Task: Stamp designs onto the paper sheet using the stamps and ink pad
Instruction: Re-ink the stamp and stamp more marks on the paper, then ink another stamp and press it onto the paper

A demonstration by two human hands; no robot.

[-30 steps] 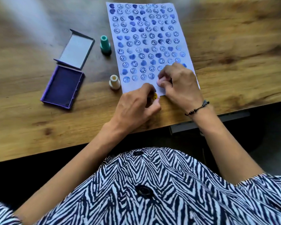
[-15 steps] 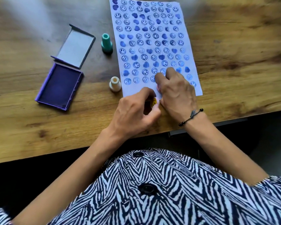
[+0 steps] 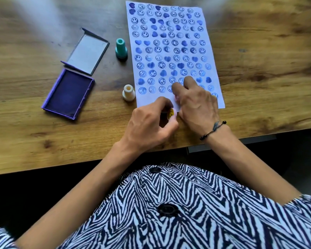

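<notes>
The white paper sheet lies on the wooden table, filled with rows of blue smiley and heart prints. My right hand presses down on the sheet's bottom rows, fingers curled around a small pink stamp that is mostly hidden. My left hand rests at the sheet's near edge, shut on a yellow smiley stamp tilted on its side. The open purple ink pad sits to the left, with its grey lid folded back.
A teal stamp stands upright just left of the sheet. A cream stamp stands near the sheet's lower left corner. The table's front edge runs close below my hands. Bare wood lies right of the sheet.
My right hand has shifted slightly left and toward me along the sheet's bottom rows. My left hand has kept the yellow stamp at the sheet's near edge.
</notes>
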